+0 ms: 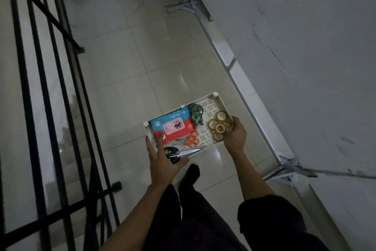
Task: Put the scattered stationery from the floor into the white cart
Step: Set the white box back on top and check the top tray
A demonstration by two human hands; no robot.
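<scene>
I hold a white perforated cart tray (pixel 215 101) in the air above the tiled floor. My left hand (pixel 162 161) grips its near left corner, with black-handled scissors (pixel 177 154) pinned under the thumb at the rim. At the tray's right edge, my right hand (pixel 236 134) is closed on the rim beside several clear tape rolls (pixel 218 127). Inside lie a blue-and-red wipes pack (pixel 173 127), orange scissors (pixel 191 139) and green correction tape dispensers (pixel 196 112).
A black metal railing (pixel 40 87) runs along the left, with stairs beyond it. A grey wall (pixel 305 57) with metal brackets (pixel 187 2) lines the right. Glossy floor tiles (pixel 142 57) stretch ahead between them. My dark trousers and foot (pixel 193 171) are below the tray.
</scene>
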